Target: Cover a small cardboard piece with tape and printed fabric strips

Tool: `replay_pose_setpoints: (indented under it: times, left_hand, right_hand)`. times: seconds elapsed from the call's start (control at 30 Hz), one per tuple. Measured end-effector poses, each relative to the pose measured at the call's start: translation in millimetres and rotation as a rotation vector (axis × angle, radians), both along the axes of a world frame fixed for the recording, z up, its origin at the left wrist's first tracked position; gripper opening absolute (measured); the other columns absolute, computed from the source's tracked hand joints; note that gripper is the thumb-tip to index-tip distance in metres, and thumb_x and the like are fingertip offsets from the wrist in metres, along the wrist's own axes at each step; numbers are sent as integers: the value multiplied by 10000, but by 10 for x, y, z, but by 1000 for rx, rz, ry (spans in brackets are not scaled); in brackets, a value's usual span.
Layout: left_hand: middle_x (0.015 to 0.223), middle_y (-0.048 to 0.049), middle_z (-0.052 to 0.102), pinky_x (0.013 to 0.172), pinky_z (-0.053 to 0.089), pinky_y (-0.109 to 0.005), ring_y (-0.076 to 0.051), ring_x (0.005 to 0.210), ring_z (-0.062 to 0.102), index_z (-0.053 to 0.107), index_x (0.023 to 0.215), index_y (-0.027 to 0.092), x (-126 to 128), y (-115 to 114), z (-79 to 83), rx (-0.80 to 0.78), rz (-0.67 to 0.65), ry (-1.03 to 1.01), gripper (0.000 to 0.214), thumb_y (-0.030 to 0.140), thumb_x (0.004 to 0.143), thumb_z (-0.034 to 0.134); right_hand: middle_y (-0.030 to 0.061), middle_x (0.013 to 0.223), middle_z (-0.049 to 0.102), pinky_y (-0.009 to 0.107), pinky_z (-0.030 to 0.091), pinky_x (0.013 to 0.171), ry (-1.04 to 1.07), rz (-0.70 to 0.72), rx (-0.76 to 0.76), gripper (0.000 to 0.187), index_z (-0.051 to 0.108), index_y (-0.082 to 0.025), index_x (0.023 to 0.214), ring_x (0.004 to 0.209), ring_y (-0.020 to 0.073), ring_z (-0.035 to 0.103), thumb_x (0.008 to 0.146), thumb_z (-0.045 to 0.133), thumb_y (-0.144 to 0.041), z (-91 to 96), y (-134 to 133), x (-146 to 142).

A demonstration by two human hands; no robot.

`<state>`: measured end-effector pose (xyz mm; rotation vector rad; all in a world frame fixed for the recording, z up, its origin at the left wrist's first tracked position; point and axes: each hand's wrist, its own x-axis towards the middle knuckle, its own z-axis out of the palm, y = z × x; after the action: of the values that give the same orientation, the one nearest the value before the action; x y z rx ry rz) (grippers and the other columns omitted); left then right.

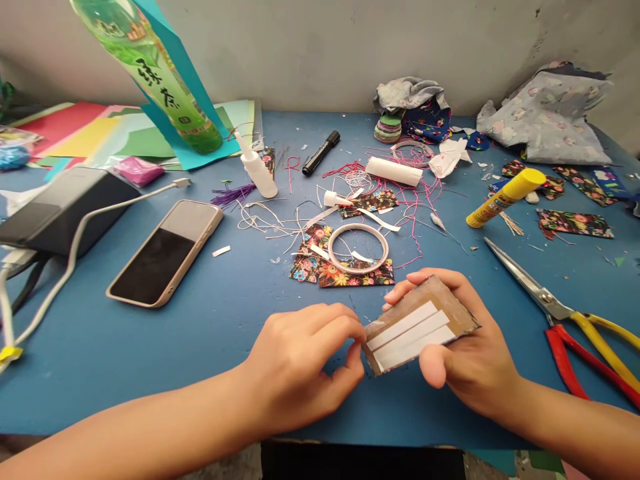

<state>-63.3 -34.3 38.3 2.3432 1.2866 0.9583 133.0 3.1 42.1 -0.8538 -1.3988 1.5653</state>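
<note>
My right hand [473, 347] holds a small brown cardboard piece [440, 295] from its right side, fingers behind it and thumb at the near edge. Two white double-sided tape strips [413, 345] run along the face turned up to me. At the left edge of the cardboard, the thumb and index finger of my left hand [313, 360] are pinched together; whatever lies between them is too small to make out. Just beyond my hands, a roll of double-sided tape [358, 268] rests on flowered fabric pieces [305, 263].
Scissors [547, 303] and a glue stick [505, 198] are at the right. A phone [165, 257], a black device with cables [65, 207] and a green tea bottle [165, 87] occupy the left. Behind lie a glue bottle [259, 175], marker [321, 153], tangled threads and cloth [547, 117].
</note>
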Motion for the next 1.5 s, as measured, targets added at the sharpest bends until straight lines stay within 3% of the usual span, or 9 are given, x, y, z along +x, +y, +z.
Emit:
replay_pose_setpoints:
  times: [0.3,0.67,1.07,1.3,1.5]
  left_hand:
    - [760,-19,703,597,518,-218,-134,638,658,579,807,172,6,1,-9,46,-10,51,110,70,779,550]
    - [770,-10,659,582,489,-181,-91,648,593,573,841,183,-9,3,-11,-110,-48,-150,132,57,800,565]
    - [791,-16,693,610,515,-155,-91,688,648,612,858,179,-34,19,4,-13,-41,-146,141,47,826,577]
    - [962,-65,686,701,555,-168,-101,785,680,645,863,185,-73,4,18,62,-14,-120,114,89,856,585]
    - [1050,-125,708,873,556,-227,-149,1011,663,646,896,136,-88,34,-26,128,-177,-169,85,83,866,587]
  right_hand:
    - [-17,1012,657,226,574,744,28,29,5,523,568,-329,1068,834,125,661,626,837,-409,10,-20,7]
    - [12,1006,670,275,592,715,-36,-26,47,552,542,-313,1069,840,169,673,626,795,-525,23,-2,9]
    - [-10,997,663,230,574,781,-5,-51,9,524,578,-325,1056,919,152,656,616,807,-496,37,20,27]
    - [-28,986,671,197,573,773,74,-27,-79,495,599,-336,1065,913,135,656,637,809,-470,27,55,30]
    - [-24,974,667,180,568,749,123,-3,-145,501,606,-323,1062,887,132,651,633,809,-484,-29,80,24]
